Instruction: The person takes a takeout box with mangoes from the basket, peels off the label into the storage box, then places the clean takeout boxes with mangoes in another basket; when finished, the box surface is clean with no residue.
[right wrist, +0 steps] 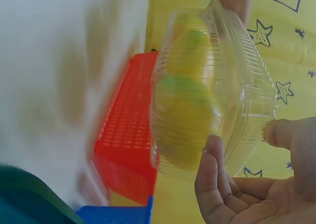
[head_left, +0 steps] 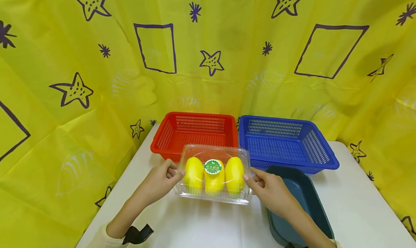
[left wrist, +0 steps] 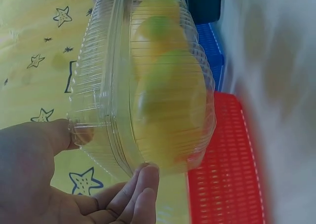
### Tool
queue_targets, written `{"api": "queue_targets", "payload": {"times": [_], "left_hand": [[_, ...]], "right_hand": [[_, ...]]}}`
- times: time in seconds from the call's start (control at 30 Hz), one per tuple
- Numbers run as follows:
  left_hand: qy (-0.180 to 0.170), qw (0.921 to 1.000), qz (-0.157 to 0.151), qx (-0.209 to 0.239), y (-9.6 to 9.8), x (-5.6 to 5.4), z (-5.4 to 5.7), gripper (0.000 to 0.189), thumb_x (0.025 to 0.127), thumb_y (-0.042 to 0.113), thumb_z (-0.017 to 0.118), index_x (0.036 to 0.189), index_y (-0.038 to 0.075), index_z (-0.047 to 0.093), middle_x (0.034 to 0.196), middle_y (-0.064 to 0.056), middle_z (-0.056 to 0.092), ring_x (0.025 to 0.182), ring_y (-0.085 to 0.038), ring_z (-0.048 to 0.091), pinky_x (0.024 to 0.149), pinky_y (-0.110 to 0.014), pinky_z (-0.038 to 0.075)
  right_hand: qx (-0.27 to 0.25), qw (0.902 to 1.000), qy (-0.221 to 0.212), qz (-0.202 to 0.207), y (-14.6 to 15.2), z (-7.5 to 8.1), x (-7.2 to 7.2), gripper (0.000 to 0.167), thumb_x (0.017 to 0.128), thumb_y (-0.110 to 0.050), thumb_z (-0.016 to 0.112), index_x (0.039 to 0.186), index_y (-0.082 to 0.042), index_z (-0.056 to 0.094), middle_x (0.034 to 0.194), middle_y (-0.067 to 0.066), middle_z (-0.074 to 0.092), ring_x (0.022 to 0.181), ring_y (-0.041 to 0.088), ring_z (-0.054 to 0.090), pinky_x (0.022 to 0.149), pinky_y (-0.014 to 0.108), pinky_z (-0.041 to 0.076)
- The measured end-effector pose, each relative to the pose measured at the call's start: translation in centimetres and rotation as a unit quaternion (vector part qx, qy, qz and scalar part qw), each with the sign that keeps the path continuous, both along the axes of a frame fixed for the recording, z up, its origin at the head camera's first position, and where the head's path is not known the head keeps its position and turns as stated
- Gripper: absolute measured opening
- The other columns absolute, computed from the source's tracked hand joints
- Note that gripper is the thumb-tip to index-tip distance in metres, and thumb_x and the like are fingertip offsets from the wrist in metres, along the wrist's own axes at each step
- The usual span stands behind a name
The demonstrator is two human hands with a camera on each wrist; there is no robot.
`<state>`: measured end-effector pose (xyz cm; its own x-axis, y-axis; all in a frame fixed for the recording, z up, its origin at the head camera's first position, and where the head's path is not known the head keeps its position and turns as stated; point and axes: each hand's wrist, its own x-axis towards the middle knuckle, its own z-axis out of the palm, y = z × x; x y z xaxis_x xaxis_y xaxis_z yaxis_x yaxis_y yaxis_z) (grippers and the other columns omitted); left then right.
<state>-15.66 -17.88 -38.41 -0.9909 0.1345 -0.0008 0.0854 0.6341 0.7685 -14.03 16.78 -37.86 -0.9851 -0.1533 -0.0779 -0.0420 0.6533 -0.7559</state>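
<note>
So on my remote feed I'm looking at a clear plastic clamshell box (head_left: 214,151), and it's hanging in the air over the near side of the table, just in front of the red basket and partly covering its near edge from the head cam. It's tilting so the lid is facing the head camera, and the lid is looking closed. Three yellow fruits (head_left: 194,172) are sitting side by side inside, showing some green on the wrist cams, and a round green-and-white label (head_left: 213,166) is sticking on top. I'm too far off to be reading the print.

Both hands are grasping the box, one at each short end. The left hand (head_left: 162,181) is pinching its end with the thumb on the lid side and fingertips on the underside. The right hand (head_left: 269,188) is doing the same at the other end.

Further out, the red basket (head_left: 201,138) is standing behind the box, with a blue basket (head_left: 276,147) sitting right beside it. A dark green basin (head_left: 300,188) is lying nearer me on the right, partly under the right forearm. A black strap (head_left: 136,235) is showing at the left sleeve. Everything's resting on a white table (head_left: 208,226), and a yellow cloth (head_left: 182,85) with stars and squares is hanging behind.
</note>
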Motion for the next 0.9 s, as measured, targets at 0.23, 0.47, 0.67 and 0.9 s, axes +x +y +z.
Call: {"api": "queue_targets", "payload": {"times": [0.23,0.47,0.67,0.9], "left_hand": [[-0.025,0.9997,0.005,-0.001,0.0,1.2,-1.7,0.034,0.099,0.034,0.071,0.117,0.005,0.064,0.096,-0.004,0.069,0.086,-0.016,0.064,0.073,-0.032,0.057],[-0.034,0.9993,-0.007,-0.014,-0.2,1.3,-3.5,0.034,0.099,0.035,0.072,0.114,0.005,0.064,0.093,-0.002,0.071,0.084,-0.014,0.065,0.073,-0.033,0.056],[-0.043,0.9989,-0.008,-0.019,-0.3,1.1,-4.6,0.035,0.099,0.035,0.072,0.112,0.004,0.064,0.093,-0.003,0.071,0.085,-0.014,0.066,0.074,-0.034,0.056],[-0.050,0.9985,-0.005,-0.020,-0.4,0.9,-5.4,0.036,0.098,0.034,0.072,0.113,0.003,0.063,0.093,-0.004,0.071,0.084,-0.016,0.066,0.074,-0.035,0.057]], "right_hand": [[-0.004,1.0000,-0.003,-0.004,-0.3,-1.7,0.9,0.067,0.102,-0.041,0.069,0.148,0.006,0.055,0.091,-0.002,0.072,0.071,0.016,0.061,0.058,0.027,0.049],[0.000,0.9999,-0.002,0.012,-0.5,-3.1,0.9,0.066,0.101,-0.040,0.071,0.144,0.009,0.058,0.089,-0.003,0.072,0.068,0.013,0.058,0.055,0.027,0.048],[0.011,0.9996,0.010,0.023,-0.7,-4.3,0.7,0.066,0.101,-0.038,0.071,0.141,0.012,0.059,0.091,-0.002,0.074,0.073,0.011,0.062,0.060,0.025,0.051],[0.015,0.9993,0.010,0.033,-1.0,-5.0,0.4,0.066,0.101,-0.038,0.071,0.140,0.013,0.058,0.093,-0.001,0.075,0.073,0.011,0.061,0.062,0.026,0.050]]}}
